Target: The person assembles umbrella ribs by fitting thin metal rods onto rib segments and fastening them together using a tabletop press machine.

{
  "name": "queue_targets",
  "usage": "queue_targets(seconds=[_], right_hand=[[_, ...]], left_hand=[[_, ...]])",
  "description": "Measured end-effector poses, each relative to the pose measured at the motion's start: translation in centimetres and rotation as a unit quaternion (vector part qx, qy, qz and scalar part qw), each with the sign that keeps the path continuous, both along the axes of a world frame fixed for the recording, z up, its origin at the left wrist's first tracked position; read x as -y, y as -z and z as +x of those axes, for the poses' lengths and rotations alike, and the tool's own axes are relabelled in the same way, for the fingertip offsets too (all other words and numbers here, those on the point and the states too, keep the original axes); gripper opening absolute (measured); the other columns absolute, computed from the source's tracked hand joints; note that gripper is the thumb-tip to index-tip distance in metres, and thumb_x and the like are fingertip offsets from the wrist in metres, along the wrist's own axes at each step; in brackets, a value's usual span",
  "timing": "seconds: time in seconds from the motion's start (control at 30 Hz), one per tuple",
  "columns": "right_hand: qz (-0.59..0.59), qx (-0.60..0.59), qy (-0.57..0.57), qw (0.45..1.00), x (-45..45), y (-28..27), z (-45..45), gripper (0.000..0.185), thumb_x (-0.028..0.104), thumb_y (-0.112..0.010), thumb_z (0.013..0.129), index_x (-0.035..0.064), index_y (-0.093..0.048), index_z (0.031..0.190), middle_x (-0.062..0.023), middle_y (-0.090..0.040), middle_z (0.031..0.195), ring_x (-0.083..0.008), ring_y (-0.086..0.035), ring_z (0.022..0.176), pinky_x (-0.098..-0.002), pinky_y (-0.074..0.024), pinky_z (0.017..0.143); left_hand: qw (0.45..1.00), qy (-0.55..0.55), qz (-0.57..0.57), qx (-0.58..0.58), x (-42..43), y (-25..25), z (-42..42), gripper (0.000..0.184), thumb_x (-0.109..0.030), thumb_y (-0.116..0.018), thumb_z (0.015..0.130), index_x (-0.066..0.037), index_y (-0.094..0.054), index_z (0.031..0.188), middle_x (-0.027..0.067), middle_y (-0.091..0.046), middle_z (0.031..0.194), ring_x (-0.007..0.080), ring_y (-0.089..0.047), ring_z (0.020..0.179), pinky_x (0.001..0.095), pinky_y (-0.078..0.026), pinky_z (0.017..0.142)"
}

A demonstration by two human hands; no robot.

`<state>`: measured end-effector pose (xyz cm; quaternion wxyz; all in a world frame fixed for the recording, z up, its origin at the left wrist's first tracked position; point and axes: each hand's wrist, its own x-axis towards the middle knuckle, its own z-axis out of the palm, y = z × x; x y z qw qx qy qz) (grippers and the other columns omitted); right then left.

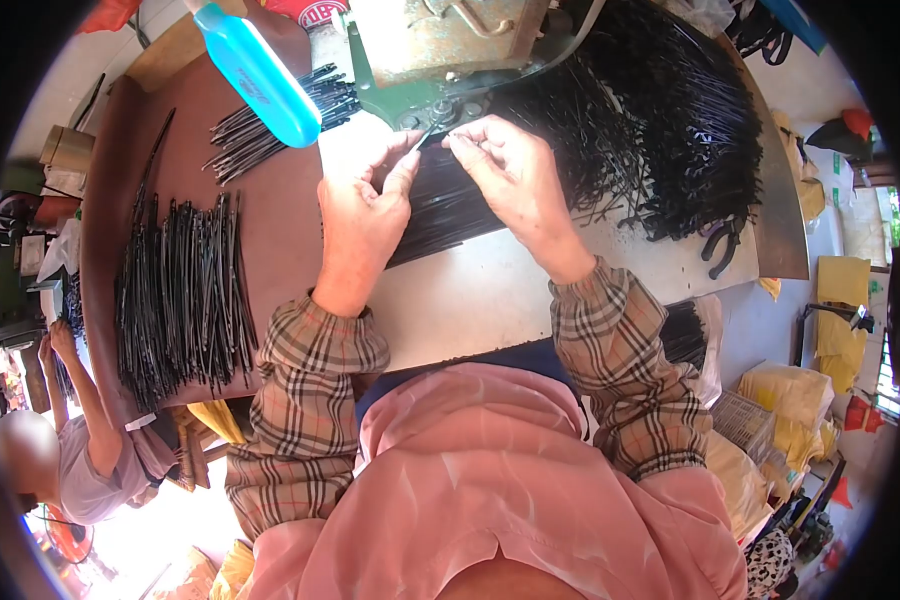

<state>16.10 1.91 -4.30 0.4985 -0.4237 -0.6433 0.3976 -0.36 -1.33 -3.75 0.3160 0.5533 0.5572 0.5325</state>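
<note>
My left hand [370, 210] pinches a thin black strip [426, 137] between thumb and fingers in front of the machine. Close beside it, my right hand [520, 185] has its thumb and forefinger pressed together; what they hold is too small to make out. Under and between my hands lies a bundle of long thin black strips [445, 212] on the pale worktop [450, 295]. Just beyond my fingertips are the bolts of the green machine base [444, 108].
Bundles of black strips [185, 295] lie on the brown sheet at left, with a blue bottle-shaped object [260, 75] above. A large black heap [660, 120] and pliers [721, 245] are at right. Another person [100, 450] works at far left.
</note>
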Motion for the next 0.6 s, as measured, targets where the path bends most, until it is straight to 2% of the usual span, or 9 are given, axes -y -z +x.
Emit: queue_targets(seconds=[0.13,0.23,0.33,0.43,0.53,0.6], right_hand=[[0.014,-0.05,-0.016,0.999,-1.4,0.1,-0.1,0.013,0.011,-0.066,0.091,-0.0021,-0.066,0.092,0.0024,-0.058,0.066,-0.0021,-0.046,0.059,-0.0217,-0.0369,0.051],[-0.017,-0.061,-0.022,0.998,-1.7,-0.4,0.1,0.014,0.011,-0.066,0.091,-0.0029,-0.066,0.093,0.0026,-0.059,0.068,-0.0019,-0.047,0.061,-0.0207,-0.0373,0.052],[-0.026,-0.067,-0.026,0.997,-2.0,-0.4,0.2,0.014,0.011,-0.066,0.091,-0.0033,-0.066,0.093,0.0029,-0.058,0.068,-0.0019,-0.046,0.06,-0.0208,-0.037,0.052],[-0.03,-0.04,-0.024,0.998,-2.1,-0.6,0.4,0.016,0.012,-0.067,0.091,-0.0033,-0.067,0.091,0.0036,-0.057,0.066,-0.002,-0.046,0.059,-0.0215,-0.0367,0.051],[-0.054,0.014,-0.032,0.998,-2.1,-2.3,0.9,0.016,0.014,-0.068,0.089,-0.0027,-0.069,0.089,0.004,-0.056,0.063,-0.0023,-0.046,0.058,-0.0221,-0.0364,0.05],[-0.073,0.03,-0.041,0.996,-2.0,-3.1,1.2,0.017,0.015,-0.069,0.088,-0.0022,-0.07,0.089,0.0038,-0.055,0.062,-0.0025,-0.046,0.057,-0.0222,-0.0364,0.05]], left_hand=[[0.999,0.007,0.034,0.007,-1.4,-0.4,0.2,0.02,-0.002,-0.065,0.086,-0.003,-0.073,0.104,0.0014,-0.064,0.075,0.0032,-0.04,0.056,0.0224,-0.035,0.051],[0.998,0.019,0.052,-0.029,-2.3,-0.9,0.1,0.021,0.0,-0.065,0.085,-0.003,-0.073,0.104,0.0041,-0.068,0.081,0.0054,-0.049,0.058,0.0244,-0.041,0.053],[0.992,0.026,0.058,-0.105,-2.4,-1.1,0.3,0.024,0.0,-0.061,0.091,-0.001,-0.069,0.113,0.004,-0.066,0.093,0.0084,-0.06,0.076,0.0212,-0.051,0.074],[0.984,0.01,0.086,-0.158,-2.4,-1.4,0.3,0.023,0.003,-0.061,0.088,-0.003,-0.07,0.108,0.0071,-0.065,0.088,0.0116,-0.061,0.072,0.0238,-0.05,0.069],[0.943,-0.003,0.15,-0.298,-2.2,-2.4,0.4,0.025,0.008,-0.06,0.08,-0.002,-0.069,0.102,0.0118,-0.062,0.082,0.0195,-0.06,0.068,0.0287,-0.049,0.067],[0.937,0.005,0.13,-0.323,-2.2,-2.9,0.3,0.029,0.01,-0.059,0.074,-0.001,-0.067,0.099,0.0136,-0.06,0.08,0.0239,-0.059,0.069,0.0312,-0.048,0.067]])
